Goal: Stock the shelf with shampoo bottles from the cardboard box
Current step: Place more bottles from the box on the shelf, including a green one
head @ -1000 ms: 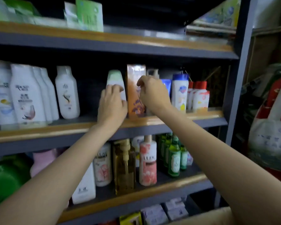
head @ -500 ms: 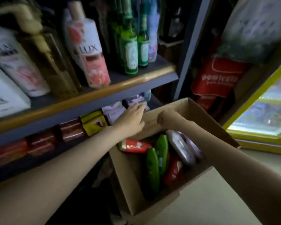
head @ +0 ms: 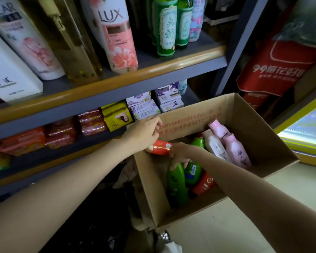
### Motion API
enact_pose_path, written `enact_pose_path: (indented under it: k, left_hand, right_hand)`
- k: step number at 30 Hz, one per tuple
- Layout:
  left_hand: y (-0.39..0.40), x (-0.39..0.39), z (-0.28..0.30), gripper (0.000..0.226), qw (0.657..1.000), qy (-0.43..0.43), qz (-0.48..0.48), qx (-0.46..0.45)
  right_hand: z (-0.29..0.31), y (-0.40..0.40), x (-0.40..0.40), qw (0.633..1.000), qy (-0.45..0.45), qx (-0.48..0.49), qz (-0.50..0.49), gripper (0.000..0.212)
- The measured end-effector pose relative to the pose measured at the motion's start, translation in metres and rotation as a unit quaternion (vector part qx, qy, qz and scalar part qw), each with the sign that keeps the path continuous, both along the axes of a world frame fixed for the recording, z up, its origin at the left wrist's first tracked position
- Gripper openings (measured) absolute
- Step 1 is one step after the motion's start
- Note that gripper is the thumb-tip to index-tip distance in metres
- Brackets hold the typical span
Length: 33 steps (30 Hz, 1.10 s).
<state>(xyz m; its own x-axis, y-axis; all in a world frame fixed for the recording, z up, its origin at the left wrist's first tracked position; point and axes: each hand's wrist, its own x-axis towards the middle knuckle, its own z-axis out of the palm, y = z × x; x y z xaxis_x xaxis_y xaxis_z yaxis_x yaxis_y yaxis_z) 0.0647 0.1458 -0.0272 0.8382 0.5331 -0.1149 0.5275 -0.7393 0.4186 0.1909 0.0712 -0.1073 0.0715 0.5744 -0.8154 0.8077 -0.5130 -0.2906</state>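
head view, right hand (head: 179,154) gripping green bottle (head: 176,181)

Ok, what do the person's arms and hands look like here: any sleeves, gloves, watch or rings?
Both forearms are bare up to the frame edge, so no sleeves show. The left hand and right hand wear no gloves. No watch or bracelet is on either wrist. No rings are visible, though the fingers are partly hidden and dimly lit.
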Motion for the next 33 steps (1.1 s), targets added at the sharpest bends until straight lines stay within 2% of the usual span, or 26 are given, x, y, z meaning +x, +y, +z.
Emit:
enact_pose_path:
  k: [4,6,8,11,13,16,19,23,25,29,31,33]
  left_hand:
    - [-0.001,-0.007,0.011,0.035,0.993,0.096,-0.048,-0.058]
    - [-0.002,-0.014,0.028,0.044,0.987,0.107,-0.053,-0.109]
    - [0.001,-0.024,0.054,0.042,0.979,0.06,-0.028,-0.193]
    - [0.009,-0.049,0.106,0.016,0.951,-0.041,-0.011,-0.308]
    - [0.016,-0.069,0.139,0.017,0.936,-0.109,-0.021,-0.335]
    - [0.022,-0.099,0.193,0.015,0.915,-0.2,-0.013,-0.351]
    - [0.027,-0.13,0.244,0.012,0.911,-0.267,-0.014,-0.314]
    - [0.039,-0.166,0.299,0.013,0.915,-0.334,0.013,-0.225]
    - [0.044,-0.178,0.322,0.008,0.909,-0.375,0.033,-0.18]
    - [0.057,-0.194,0.357,0.009,0.904,-0.415,0.085,-0.056]
    - [0.066,-0.196,0.371,0.006,0.892,-0.442,0.098,-0.01]
    - [0.074,-0.197,0.383,0.013,0.872,-0.476,0.11,0.04]
  right_hand:
    - [0.06,0.018,-0.004,0.993,-0.004,0.095,0.063,0.047]
    - [0.109,0.033,-0.003,0.983,-0.028,0.153,0.093,0.036]
    - [0.168,0.044,-0.008,0.976,-0.018,0.191,0.103,0.036]
    - [0.262,0.047,-0.025,0.961,0.014,0.248,0.125,0.026]
    - [0.311,0.046,-0.039,0.944,0.026,0.307,0.118,0.022]
    - [0.363,0.044,-0.059,0.904,0.068,0.42,0.052,0.028]
    - [0.402,0.041,-0.087,0.859,0.127,0.495,0.02,0.017]
    - [0.438,0.043,-0.121,0.8,0.208,0.563,-0.003,0.015]
    - [0.447,0.048,-0.133,0.785,0.233,0.574,-0.007,0.022]
    - [0.458,0.06,-0.154,0.759,0.28,0.587,-0.02,0.013]
    - [0.467,0.068,-0.166,0.723,0.257,0.64,-0.044,0.019]
    - [0.476,0.08,-0.177,0.692,0.184,0.697,-0.04,0.029]
